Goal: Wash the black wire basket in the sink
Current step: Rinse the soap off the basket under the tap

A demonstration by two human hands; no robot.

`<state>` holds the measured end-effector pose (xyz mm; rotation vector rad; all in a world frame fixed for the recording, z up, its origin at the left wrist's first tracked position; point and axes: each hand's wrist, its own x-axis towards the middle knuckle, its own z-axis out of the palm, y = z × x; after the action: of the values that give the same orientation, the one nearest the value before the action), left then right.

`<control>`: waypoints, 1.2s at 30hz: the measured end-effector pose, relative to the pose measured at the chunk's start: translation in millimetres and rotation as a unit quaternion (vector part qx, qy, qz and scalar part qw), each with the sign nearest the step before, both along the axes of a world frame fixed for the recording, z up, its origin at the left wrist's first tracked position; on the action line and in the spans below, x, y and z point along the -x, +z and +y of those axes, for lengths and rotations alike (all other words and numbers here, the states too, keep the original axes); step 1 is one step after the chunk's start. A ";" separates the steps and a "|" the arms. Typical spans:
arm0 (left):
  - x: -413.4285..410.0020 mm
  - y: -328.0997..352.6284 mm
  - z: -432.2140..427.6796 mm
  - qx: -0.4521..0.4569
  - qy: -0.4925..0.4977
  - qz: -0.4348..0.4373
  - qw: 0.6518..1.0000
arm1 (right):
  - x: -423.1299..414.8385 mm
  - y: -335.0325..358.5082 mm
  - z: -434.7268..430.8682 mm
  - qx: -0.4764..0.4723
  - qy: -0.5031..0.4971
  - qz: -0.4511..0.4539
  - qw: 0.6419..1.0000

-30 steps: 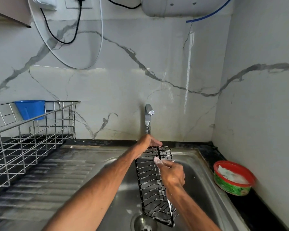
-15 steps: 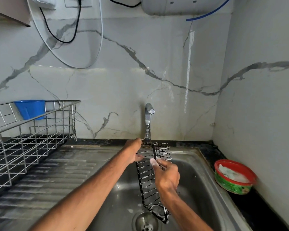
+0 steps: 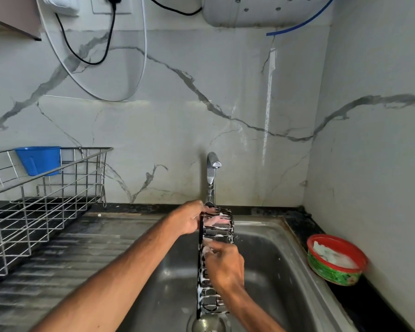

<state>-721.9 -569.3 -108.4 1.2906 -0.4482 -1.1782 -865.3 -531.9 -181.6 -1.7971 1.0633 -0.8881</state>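
Over the drain [image 3: 209, 324] at the near end of the steel sink [image 3: 268, 271], a black wire basket [image 3: 209, 300] stands on end, held nearly upright above the middle of the bowl, its lower rungs streaked with white suds. The right hand [image 3: 225, 264] closes its curled fingers on the basket's wires about halfway up, while the left hand [image 3: 189, 220] grips the top end, fingers hooked through the frame. Just beyond, at the sink's back edge, a thin stream runs from the tap [image 3: 212, 173] onto the basket's upper rungs. A red-rimmed tub of soap [image 3: 334, 259] sits on the dark counter at the sink's right edge; a steel dish rack [image 3: 34, 207] with a blue cup [image 3: 38, 160] hung on it stands off the left side, past the ribbed drainboard [image 3: 82, 248]. The wash looks to be at the rinsing stage. The soapy wires are likely slick, so either hold could slip and drop the basket onto the drain. With so narrow a stream striking only the top, suds may also linger lower down unless the basket is turned under the water.
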 end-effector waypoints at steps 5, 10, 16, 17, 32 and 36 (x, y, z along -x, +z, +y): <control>-7.8 -8.5 -4.8 -0.029 -0.014 -0.087 0.996 | 7.1 17.3 -6.4 0.122 0.013 -0.008 0.992; -4.9 -4.6 -10.9 -0.049 -0.039 -0.184 0.981 | 28.2 35.6 -33.1 0.326 -0.068 -0.036 0.942; -5.1 2.8 -11.1 -0.053 -0.077 -0.204 0.974 | 25.2 11.9 -55.4 0.270 0.067 0.141 0.950; -7.0 2.2 -10.7 -0.049 -0.080 -0.196 0.976 | 24.1 9.9 -55.4 0.269 0.069 0.150 0.949; -35.5 -50.4 23.7 0.120 -0.019 -0.262 0.957 | -6.5 9.7 -49.8 0.318 -0.026 0.211 0.924; -29.6 -59.2 7.5 0.151 0.041 -0.274 0.949 | 5.3 27.5 -67.6 0.319 0.027 0.230 0.919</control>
<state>-692.3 -561.8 -167.6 1.3389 -0.9325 -0.6331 -870.6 -599.5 -154.1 -2.6691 1.0666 -0.8573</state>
